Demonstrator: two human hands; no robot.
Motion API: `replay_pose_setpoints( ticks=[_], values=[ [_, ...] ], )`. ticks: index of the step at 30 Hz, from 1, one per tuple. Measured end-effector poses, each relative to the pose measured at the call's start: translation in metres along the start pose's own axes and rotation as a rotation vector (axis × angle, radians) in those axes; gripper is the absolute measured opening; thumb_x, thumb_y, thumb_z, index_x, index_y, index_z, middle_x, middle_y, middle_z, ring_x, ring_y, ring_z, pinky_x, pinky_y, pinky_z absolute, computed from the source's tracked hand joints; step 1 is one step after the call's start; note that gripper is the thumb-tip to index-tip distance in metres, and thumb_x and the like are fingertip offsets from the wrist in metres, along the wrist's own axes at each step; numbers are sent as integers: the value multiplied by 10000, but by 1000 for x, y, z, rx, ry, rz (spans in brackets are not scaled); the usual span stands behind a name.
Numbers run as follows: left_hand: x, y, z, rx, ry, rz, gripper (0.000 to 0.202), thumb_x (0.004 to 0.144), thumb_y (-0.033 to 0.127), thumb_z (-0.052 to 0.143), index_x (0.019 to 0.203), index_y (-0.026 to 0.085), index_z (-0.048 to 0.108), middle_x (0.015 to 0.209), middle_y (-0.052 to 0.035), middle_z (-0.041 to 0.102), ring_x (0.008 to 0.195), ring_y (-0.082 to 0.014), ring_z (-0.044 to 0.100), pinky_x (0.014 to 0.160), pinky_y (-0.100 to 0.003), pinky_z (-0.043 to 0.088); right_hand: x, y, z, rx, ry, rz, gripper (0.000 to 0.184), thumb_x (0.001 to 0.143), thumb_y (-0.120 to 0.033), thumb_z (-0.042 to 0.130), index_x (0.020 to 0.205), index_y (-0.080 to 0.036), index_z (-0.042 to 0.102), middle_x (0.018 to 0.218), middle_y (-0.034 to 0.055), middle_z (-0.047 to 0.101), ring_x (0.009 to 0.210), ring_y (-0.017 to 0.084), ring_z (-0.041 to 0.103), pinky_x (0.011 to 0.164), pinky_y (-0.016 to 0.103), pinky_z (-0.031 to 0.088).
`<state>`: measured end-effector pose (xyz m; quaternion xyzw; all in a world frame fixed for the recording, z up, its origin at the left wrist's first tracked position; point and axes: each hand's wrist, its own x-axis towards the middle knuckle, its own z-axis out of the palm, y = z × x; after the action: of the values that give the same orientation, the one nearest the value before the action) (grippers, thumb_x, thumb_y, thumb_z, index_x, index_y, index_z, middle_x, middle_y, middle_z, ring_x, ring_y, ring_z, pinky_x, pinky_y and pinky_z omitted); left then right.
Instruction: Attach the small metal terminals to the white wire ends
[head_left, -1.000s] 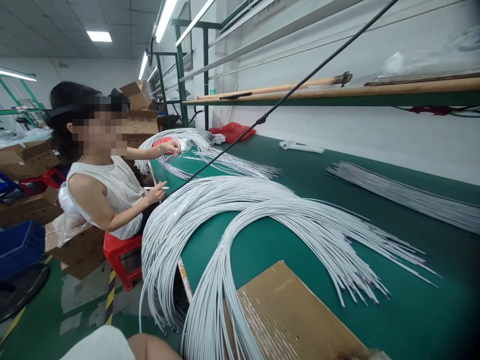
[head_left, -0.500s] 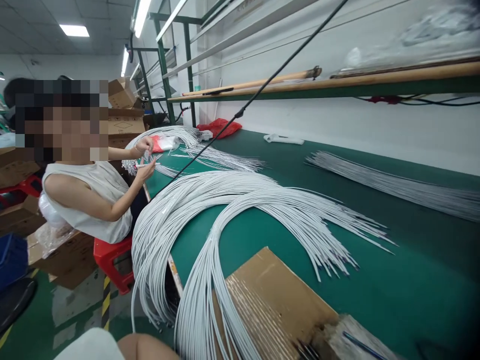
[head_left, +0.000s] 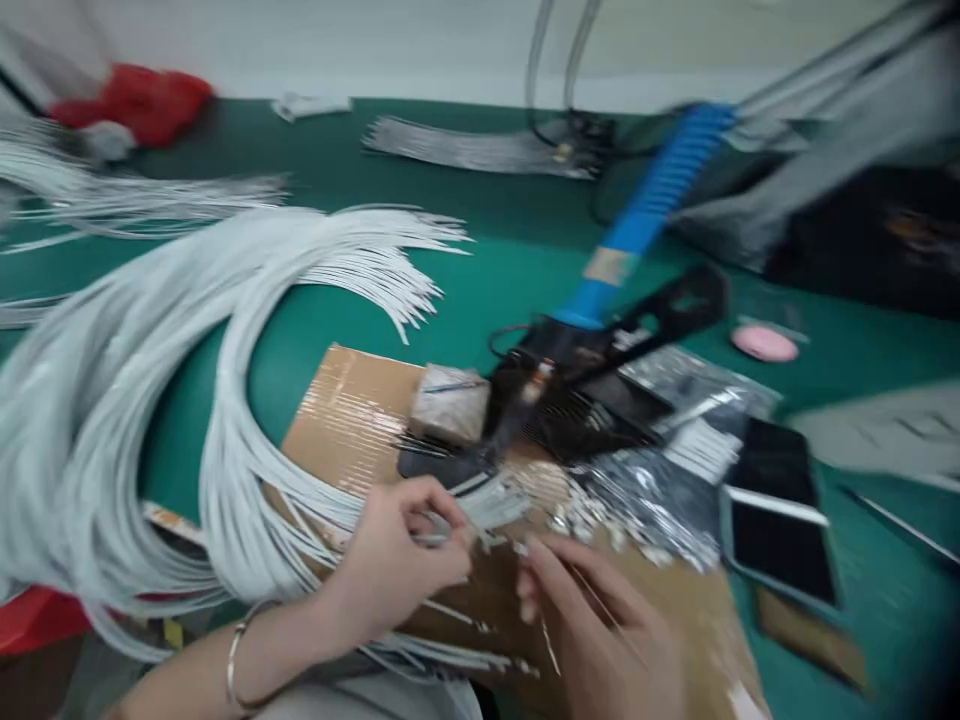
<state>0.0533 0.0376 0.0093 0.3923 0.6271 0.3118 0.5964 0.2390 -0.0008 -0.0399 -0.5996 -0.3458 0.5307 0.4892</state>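
Observation:
My left hand (head_left: pixel 409 540) is closed in a pinch on the end of a thin white cable, beside a large curved bundle of white cables (head_left: pixel 244 400). Close on its right, my right hand (head_left: pixel 600 625) pinches something small near the cable's tip; blur hides what it is. A thin, pale, wire-like strand (head_left: pixel 551 645) hangs below those fingers. Both hands are above a brown cardboard sheet (head_left: pixel 675 610). Small whitish parts (head_left: pixel 592 515) lie in a loose heap just beyond the right hand. More cable ends (head_left: pixel 487 660) lie below the hands.
A blue ribbed handle (head_left: pixel 645 215) with black parts slants up behind the hands. A wrapped block (head_left: pixel 450 402) sits on the cardboard. Clear plastic bags (head_left: pixel 652 490), a phone-like device (head_left: pixel 784 550) and a pink oval object (head_left: pixel 765 342) are to the right. Another cable bundle (head_left: pixel 480 148) lies behind.
My view has swung right and down from the co-worker and the cable bundles to the work spot. Both my hands now show, held close together; neither was in view before.

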Motion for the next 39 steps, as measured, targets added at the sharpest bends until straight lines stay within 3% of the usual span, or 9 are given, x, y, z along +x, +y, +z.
replay_pose_setpoints(
  ticks=[3, 8, 21, 33, 39],
  values=[
    [1, 2, -5, 24, -47, 3, 117, 749, 260, 686, 710, 181, 609, 535, 70, 452, 496, -77, 272, 480, -226, 195, 1, -17, 21, 27, -22, 69, 191, 811, -376, 847, 782, -195, 792, 584, 4, 672, 504, 129, 617, 512, 225, 530],
    [-3, -6, -4, 19, 5, 111, 141, 756, 284, 689, 679, 176, 640, 620, 9, 597, 481, -76, 283, 463, -238, 155, 2, -35, 40, 89, -35, 85, 156, 790, -354, 838, 738, -210, 808, 589, -9, 637, 482, 99, 568, 478, 206, 494],
    [-4, -15, -8, 112, 11, 201, 169, 828, 273, 664, 683, 189, 652, 735, -20, 642, 496, -84, 268, 472, -281, 167, -1, -40, 41, 99, -104, 77, 123, 803, -324, 813, 732, -224, 804, 681, -14, 650, 491, 74, 510, 488, 213, 455],
    [-8, -9, -6, 110, -4, 217, 130, 814, 166, 655, 690, 199, 635, 713, 4, 651, 528, -100, 334, 471, -257, 219, -3, -37, 40, 107, -115, 70, 100, 812, -295, 805, 737, -229, 802, 694, -16, 651, 494, 76, 524, 472, 214, 440],
    [-8, -8, -7, 137, -9, 234, 134, 828, 178, 654, 696, 196, 650, 695, 10, 633, 515, -98, 291, 458, -259, 182, -3, -36, 39, 97, -109, 60, 119, 819, -310, 796, 731, -230, 799, 713, -7, 656, 507, 87, 538, 453, 216, 421]
  ],
)
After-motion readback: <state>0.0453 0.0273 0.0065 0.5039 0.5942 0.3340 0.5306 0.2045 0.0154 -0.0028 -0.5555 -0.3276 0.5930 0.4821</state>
